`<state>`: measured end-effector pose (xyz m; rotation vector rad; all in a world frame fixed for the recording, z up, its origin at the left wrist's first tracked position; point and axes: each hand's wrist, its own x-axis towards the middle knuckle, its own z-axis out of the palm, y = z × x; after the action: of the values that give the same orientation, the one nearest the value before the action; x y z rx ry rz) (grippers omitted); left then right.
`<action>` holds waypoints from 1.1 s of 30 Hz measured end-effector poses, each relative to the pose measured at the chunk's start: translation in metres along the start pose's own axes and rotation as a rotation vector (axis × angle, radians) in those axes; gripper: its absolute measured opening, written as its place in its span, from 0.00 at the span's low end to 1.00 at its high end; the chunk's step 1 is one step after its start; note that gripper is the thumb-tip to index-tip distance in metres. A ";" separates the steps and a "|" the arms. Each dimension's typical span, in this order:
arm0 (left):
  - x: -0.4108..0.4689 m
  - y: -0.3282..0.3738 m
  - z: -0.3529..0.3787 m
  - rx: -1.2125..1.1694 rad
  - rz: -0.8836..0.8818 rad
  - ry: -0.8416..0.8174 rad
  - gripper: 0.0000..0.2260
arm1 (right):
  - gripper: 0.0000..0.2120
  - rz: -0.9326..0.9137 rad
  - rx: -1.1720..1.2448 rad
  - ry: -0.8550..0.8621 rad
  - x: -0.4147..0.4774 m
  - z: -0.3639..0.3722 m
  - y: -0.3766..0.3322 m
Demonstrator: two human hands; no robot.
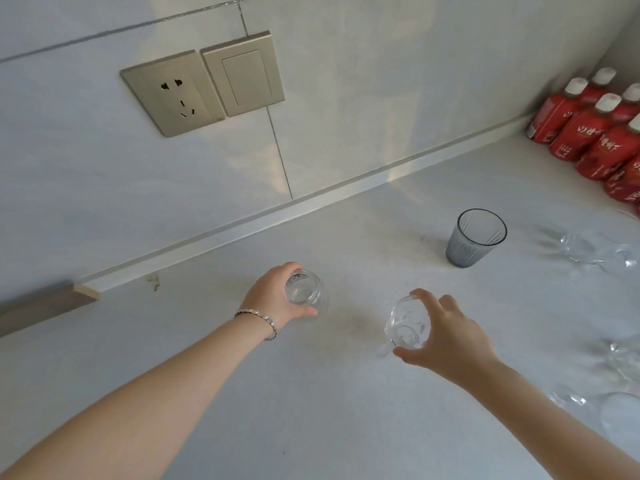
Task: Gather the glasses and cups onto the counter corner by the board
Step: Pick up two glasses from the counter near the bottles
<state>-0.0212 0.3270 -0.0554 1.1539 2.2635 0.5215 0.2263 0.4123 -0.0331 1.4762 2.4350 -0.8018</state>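
Both arms were stretched out forward, bare; the left hand was curled round something with a bracelet on the wrist; the right hand was cupped too, fingers spread.

Matt pale counter, clear glossy glasses, brushed-metal-looking socket plate, perhaps plastic

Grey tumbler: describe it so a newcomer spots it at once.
Start at the red bottles in the far right corner of the counter. Just in front of them, standing upright and alone, is the grey tumbler. It is smoky grey and ribbed; every other glass nearby is clear.
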 end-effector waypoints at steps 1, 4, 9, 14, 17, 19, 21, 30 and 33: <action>-0.012 -0.007 0.000 -0.039 -0.022 0.047 0.32 | 0.41 -0.022 -0.008 -0.010 -0.001 0.002 -0.006; -0.052 -0.035 -0.009 -0.134 -0.088 0.188 0.31 | 0.42 -0.101 -0.034 -0.055 -0.007 0.011 -0.033; -0.122 -0.106 -0.056 -0.183 -0.241 0.346 0.29 | 0.42 -0.287 -0.087 -0.104 -0.018 0.035 -0.109; -0.177 -0.206 -0.111 -0.253 -0.451 0.480 0.29 | 0.43 -0.444 -0.083 -0.152 -0.035 0.080 -0.207; -0.198 -0.270 -0.142 -0.313 -0.530 0.583 0.27 | 0.43 -0.477 -0.074 -0.176 -0.051 0.114 -0.265; -0.206 -0.312 -0.161 -0.319 -0.575 0.638 0.26 | 0.43 -0.488 -0.073 -0.179 -0.063 0.137 -0.302; -0.211 -0.353 -0.178 -0.336 -0.618 0.678 0.27 | 0.43 -0.487 -0.070 -0.188 -0.075 0.160 -0.336; -0.200 -0.459 -0.234 -0.474 -0.670 0.756 0.27 | 0.44 -0.504 -0.125 -0.218 -0.112 0.237 -0.441; -0.191 -0.474 -0.247 -0.515 -0.637 0.748 0.22 | 0.44 -0.492 -0.153 -0.219 -0.113 0.249 -0.459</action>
<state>-0.3728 -0.1184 -0.0723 -0.0733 2.6461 1.3049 -0.1446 0.0278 -0.0331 0.6973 2.6416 -0.7862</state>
